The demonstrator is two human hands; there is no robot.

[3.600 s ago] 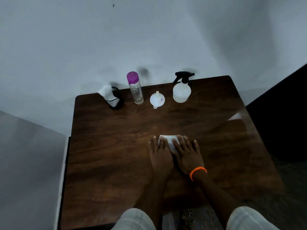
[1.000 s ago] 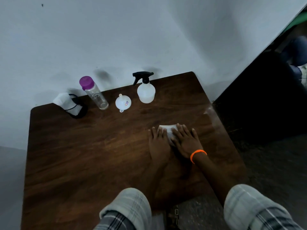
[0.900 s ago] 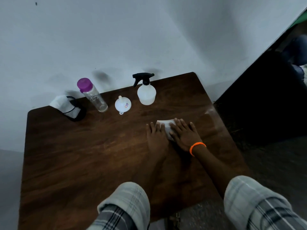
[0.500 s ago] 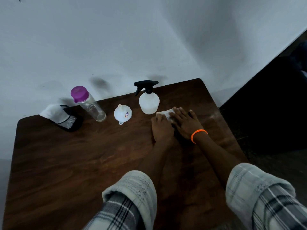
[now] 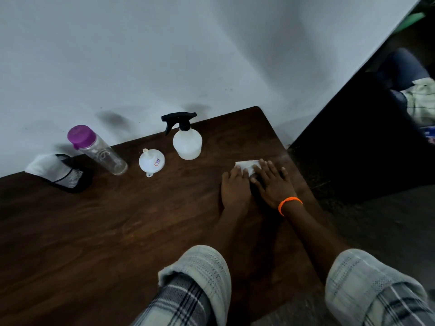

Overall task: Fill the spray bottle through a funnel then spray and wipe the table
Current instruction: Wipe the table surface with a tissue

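We see a brown wooden surface that fills the lower left of the frame. Its far edge runs along a white wall, and its right edge slants down past our hands. Both hands lie flat, side by side, with straight fingers, pressing on a white cloth. They hold nothing else. The left hand and the right hand are right of the middle of the frame, close to the right edge of the surface. The right wrist has an orange band. The cloth sticks out past the fingertips and lies long side left to right.

The spray bottle stands upright near the far edge, up and left of the hands. Its black nozzle points to the left. The white funnel sits just left of it, wide end down and spout up. A clear bottle with a purple cap stands further left. A black and white cloth bundle sits at the far left. The middle and lower left of the surface is wide open brown wood.
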